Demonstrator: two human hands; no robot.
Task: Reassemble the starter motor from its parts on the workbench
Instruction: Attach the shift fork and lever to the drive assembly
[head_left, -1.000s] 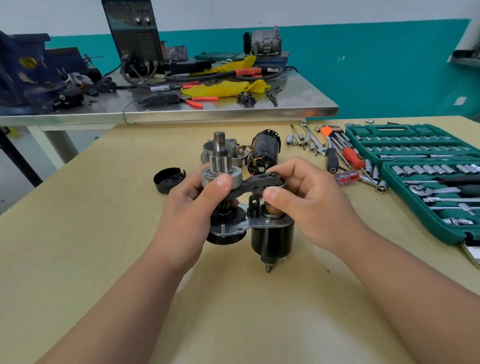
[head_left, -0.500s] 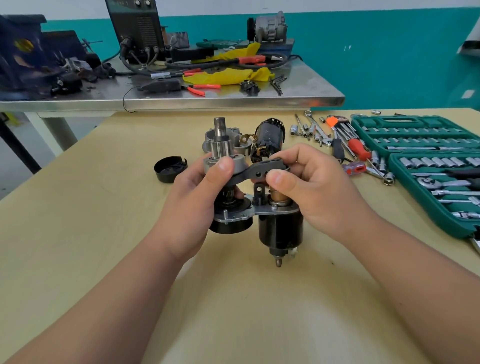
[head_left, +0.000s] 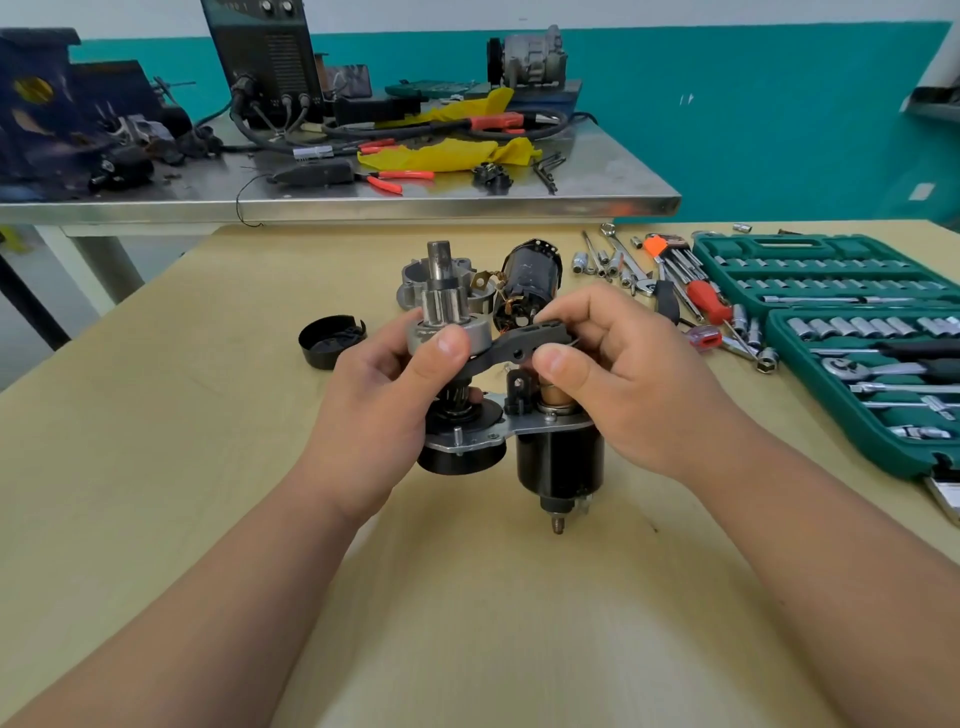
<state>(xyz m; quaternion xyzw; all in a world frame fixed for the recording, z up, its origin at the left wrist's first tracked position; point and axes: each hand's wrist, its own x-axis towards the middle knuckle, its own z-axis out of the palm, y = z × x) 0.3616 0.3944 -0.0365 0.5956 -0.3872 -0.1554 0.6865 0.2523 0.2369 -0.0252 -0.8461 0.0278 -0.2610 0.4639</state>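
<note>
Solenoid (head_left: 561, 462) of the half-built starter stands upright over the tabletop (head_left: 467, 623), left hand (head_left: 389, 400) gripping the pinion drive (head_left: 447, 325) up and left of it, right hand (head_left: 628, 384) pinching the black fork lever (head_left: 524, 345) just above it, armature (head_left: 532, 278) lying behind it

Pale wooden workbench (head_left: 156, 467): open surface along the near edge, between and to either side of the two forearms. Left half passable out to a round black plastic cap (head_left: 332, 342) lying alone. Centre blocked: black-and-silver starter assembly (head_left: 558, 462) upright, gripped by left hand (head_left: 384, 405) and right hand (head_left: 639, 384). Just behind it, a grey cast housing (head_left: 415, 283) and a black cylindrical armature (head_left: 530, 275) close the far side. Right side crowded: loose chrome sockets and wrenches (head_left: 597, 262), a red-handled screwdriver (head_left: 706, 304), then an open green plastic socket-set case (head_left: 779, 241) out to the bench edge. A steel table (head_left: 467, 205) stands along the rear edge.
</note>
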